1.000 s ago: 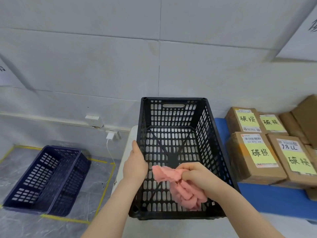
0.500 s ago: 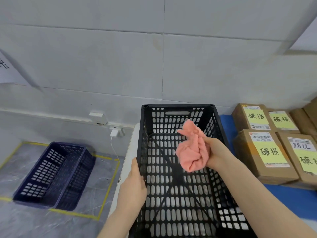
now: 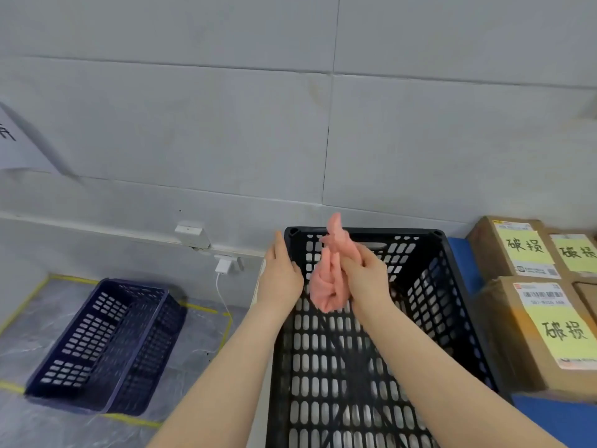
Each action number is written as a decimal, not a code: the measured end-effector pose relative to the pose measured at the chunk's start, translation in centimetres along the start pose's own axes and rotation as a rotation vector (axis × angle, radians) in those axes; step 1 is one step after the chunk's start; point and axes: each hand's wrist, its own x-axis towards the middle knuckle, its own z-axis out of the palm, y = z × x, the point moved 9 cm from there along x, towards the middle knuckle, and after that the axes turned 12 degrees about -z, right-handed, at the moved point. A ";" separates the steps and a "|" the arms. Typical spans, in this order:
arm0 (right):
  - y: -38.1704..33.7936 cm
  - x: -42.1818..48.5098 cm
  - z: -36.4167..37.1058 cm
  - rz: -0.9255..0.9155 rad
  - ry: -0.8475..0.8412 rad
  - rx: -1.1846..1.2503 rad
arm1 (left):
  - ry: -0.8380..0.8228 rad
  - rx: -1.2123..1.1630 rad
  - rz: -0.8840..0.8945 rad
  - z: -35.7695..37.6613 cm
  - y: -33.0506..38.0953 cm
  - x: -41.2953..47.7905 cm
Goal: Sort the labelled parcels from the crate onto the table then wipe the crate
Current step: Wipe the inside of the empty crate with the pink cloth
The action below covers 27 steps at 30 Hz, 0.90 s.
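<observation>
A black slotted plastic crate (image 3: 452,318) stands in front of me with nothing inside it. My left hand (image 3: 281,276) lies against the outside of its left wall near the far corner, thumb over the rim. My right hand (image 3: 365,276) grips a bunched pink cloth (image 3: 329,282) and holds it against the inner left wall, close to the far left corner. Brown cardboard parcels (image 3: 546,331) with yellow handwritten labels sit to the right of the crate on a blue table surface (image 3: 555,421).
A dark blue crate (image 3: 106,344) lies on the grey floor at the left inside yellow tape lines. A white charger (image 3: 223,265) hangs from a wall socket with its cable trailing down. A grey tiled wall (image 3: 226,124) rises right behind the crate.
My right hand has carried the cloth from the crate's near part up and leftward to the far left corner. My left hand slid forward along the left wall.
</observation>
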 end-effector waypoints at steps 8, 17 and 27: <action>-0.4 1.2 6.4 -0.572 -0.073 -0.506 | 0.012 -0.044 0.015 0.7 -0.7 1.7; 6.3 1.4 8.5 -0.839 -0.312 -0.907 | 0.008 -0.122 -0.013 0.8 -1.3 2.0; 18.2 4.1 7.1 -0.607 -0.706 -1.482 | -0.005 -0.098 -0.053 1.0 -1.6 2.2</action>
